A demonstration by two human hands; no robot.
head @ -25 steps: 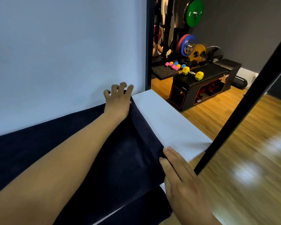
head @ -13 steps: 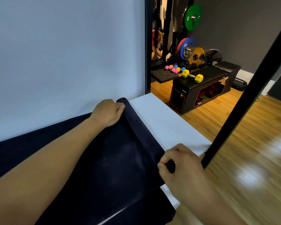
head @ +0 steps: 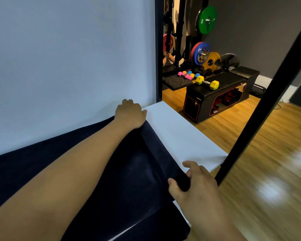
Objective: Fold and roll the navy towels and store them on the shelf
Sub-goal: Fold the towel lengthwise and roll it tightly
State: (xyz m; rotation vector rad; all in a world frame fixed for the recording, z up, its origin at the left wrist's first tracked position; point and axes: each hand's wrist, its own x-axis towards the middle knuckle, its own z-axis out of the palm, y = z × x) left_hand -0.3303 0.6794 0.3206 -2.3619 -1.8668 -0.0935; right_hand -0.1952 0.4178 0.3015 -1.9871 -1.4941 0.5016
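A navy towel (head: 132,173) lies spread over the white shelf board (head: 179,136), its right end curled up into a narrow roll. My left hand (head: 129,114) grips the far end of that roll by the back wall, fingers curled over it. My right hand (head: 193,186) holds the near end of the roll, thumb under and fingers over the fabric. The towel's left part runs out of view under my left forearm. A second navy layer (head: 155,228) hangs below the board's front edge.
A black slanted post (head: 261,115) rises at the board's right front corner. A pale wall (head: 68,66) backs the shelf. Beyond lie a wooden floor (head: 268,162), a black bench (head: 221,94) with a yellow dumbbell (head: 207,82), and weight plates (head: 205,20).
Both hands went from lying flat on the towel's right edge to curling around it. The edge is now turned over into a small roll.
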